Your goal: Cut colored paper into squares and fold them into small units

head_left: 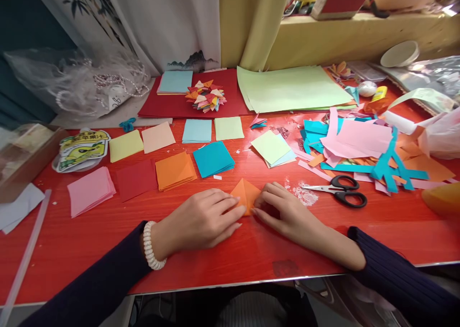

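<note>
A small folded piece of orange origami paper (245,192) lies on the red table between my two hands, its point facing away from me. My left hand (206,216), with a coiled white band at the wrist, holds the paper down at its left side, fingertips on the front edge. At the right corner, my right hand (282,207) grips the paper between thumb and curled fingers. Part of the paper is hidden under the fingers. Near my right hand lie scissors with black handles (347,191), blades pointing at it.
Square stacks in orange (175,171), teal (213,159), red (136,179) and pink (91,191) sit left and ahead. Pink and teal paper scraps (359,142) pile up at right. A folded paper ring (206,97) rests on red sheets at the back. The table's front edge (230,286) is close.
</note>
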`<state>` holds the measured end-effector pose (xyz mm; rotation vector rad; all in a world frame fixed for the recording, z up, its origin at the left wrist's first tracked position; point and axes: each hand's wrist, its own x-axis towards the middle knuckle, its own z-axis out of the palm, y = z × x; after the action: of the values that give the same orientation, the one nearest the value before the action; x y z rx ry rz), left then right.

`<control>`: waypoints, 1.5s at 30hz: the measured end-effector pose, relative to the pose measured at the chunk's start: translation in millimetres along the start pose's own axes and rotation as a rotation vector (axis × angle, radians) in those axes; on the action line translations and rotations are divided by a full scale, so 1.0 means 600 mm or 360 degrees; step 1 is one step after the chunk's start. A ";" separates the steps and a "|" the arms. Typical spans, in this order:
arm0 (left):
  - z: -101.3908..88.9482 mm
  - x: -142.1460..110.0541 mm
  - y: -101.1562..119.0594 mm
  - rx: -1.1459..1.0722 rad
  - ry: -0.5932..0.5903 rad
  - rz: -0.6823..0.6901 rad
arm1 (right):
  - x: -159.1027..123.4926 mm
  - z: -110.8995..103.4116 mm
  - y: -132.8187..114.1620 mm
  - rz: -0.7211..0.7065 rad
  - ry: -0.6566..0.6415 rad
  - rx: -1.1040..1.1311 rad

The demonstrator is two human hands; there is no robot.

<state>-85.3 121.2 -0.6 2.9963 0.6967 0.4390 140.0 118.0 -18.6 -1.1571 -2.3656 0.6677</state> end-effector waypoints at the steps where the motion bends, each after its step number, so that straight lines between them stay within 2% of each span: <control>1: 0.001 -0.001 0.000 0.0013 -0.0006 0.0018 | 0.000 0.000 0.000 0.0017 -0.0004 -0.0003; 23: 0.011 -0.003 0.002 0.0072 -0.0050 0.0010 | 0.002 0.002 0.000 0.0069 -0.0106 0.0054; 45: 0.013 0.000 0.010 0.0364 0.0093 0.0138 | 0.003 0.008 0.001 0.0019 -0.0111 -0.0089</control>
<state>-80.6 115.7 -7.4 3.2506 0.6658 0.4837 136.4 118.7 -22.7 -1.1904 -2.4519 0.6595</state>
